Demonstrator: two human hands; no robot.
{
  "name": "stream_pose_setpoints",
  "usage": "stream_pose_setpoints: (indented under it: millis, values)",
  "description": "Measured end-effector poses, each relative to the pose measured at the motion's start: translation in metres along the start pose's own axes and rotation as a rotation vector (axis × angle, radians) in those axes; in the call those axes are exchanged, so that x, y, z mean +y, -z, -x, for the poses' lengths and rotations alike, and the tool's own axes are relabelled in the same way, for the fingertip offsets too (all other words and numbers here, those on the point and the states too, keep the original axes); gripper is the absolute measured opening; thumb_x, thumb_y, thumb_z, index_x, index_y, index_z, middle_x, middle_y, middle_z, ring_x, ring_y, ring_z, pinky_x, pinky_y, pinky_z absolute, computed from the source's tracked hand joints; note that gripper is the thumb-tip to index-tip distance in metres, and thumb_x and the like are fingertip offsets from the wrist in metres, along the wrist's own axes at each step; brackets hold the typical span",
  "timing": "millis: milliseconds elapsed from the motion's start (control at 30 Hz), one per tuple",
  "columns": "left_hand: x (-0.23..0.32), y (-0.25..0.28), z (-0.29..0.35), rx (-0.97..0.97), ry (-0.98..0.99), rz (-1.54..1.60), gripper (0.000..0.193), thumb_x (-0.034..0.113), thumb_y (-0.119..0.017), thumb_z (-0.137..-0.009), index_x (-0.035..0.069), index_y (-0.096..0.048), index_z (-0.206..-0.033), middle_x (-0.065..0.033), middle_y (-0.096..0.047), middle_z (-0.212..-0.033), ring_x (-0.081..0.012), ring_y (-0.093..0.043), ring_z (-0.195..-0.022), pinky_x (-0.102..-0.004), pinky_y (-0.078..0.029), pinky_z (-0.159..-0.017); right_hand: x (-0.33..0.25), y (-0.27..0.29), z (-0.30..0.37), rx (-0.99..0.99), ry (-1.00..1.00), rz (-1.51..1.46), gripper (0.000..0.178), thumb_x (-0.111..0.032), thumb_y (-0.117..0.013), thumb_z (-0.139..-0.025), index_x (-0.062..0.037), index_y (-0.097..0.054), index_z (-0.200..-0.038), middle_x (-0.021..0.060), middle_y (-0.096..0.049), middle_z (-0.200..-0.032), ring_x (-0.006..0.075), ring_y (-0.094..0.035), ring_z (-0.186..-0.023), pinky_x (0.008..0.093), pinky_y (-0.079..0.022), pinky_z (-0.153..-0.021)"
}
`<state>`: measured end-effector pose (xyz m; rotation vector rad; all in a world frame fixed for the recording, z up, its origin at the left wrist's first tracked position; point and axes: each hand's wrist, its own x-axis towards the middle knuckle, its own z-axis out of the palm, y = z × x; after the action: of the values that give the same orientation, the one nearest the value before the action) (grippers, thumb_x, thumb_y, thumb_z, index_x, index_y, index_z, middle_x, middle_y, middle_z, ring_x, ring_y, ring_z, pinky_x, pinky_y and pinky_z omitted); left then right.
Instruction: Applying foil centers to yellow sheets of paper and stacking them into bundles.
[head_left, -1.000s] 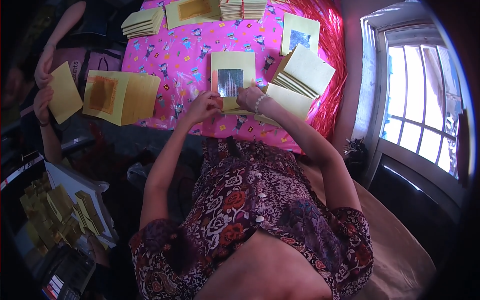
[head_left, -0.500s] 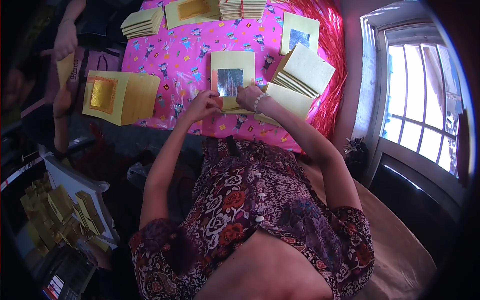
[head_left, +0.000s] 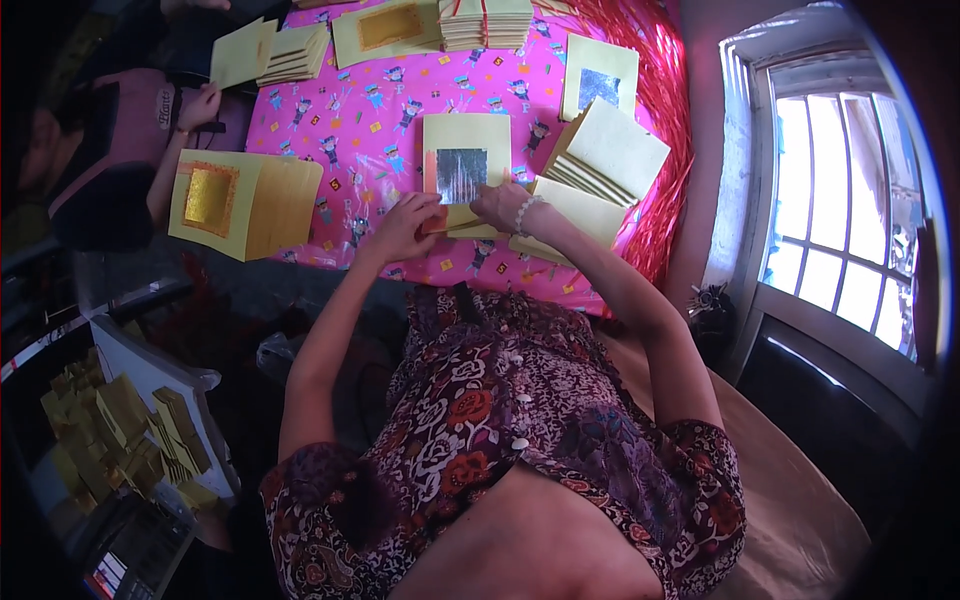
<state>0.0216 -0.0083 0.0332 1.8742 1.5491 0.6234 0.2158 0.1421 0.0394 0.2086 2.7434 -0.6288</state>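
Observation:
A yellow paper sheet with a silver foil square lies in front of me on the pink tablecloth. My left hand grips its lower left corner, beside a reddish-orange strip, with the fingers bent. At the lower right, the closed fingers of my right hand are on the paper's near edge, which looks folded or layered. A pale beaded bracelet circles that wrist. Fingertips partly hide the near edge. Just right of that hand lie more yellow sheets, under a fanned stack of folded yellow papers.
Red shredded strips line the table's right edge. A folded yellow paper with gold foil overhangs the left edge. Tied bundles stand at the back. A co-worker's hand holds a yellow sheet at far left. A barred window is at right.
The co-worker has leaned in and brought a yellow sheet over beside the back-left stack. My hands stay at the paper's near edge, my left fingers slightly more curled. The whole view has shifted slightly.

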Motion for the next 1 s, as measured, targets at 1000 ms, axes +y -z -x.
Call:
stream_pose_setpoints:
  millis: [1000]
  values:
    - [-0.06, 0.002, -0.092, 0.391, 0.594, 0.185, 0.03, 0.029, -0.06, -0.086, 0.0, -0.053, -0.081, -0.0102, -0.054, -0.059, -0.0182, -0.051, -0.053, -0.0359, -0.038, -0.05, 0.088, 0.019, -0.051, 0.448, -0.763, -0.504, 0.049, -0.027, -0.072, -0.072, -0.0027, -0.047, -0.107, 0.0211, -0.063, -0.092, 0.0372, -0.061, -0.089, 0.044, -0.047, -0.078]
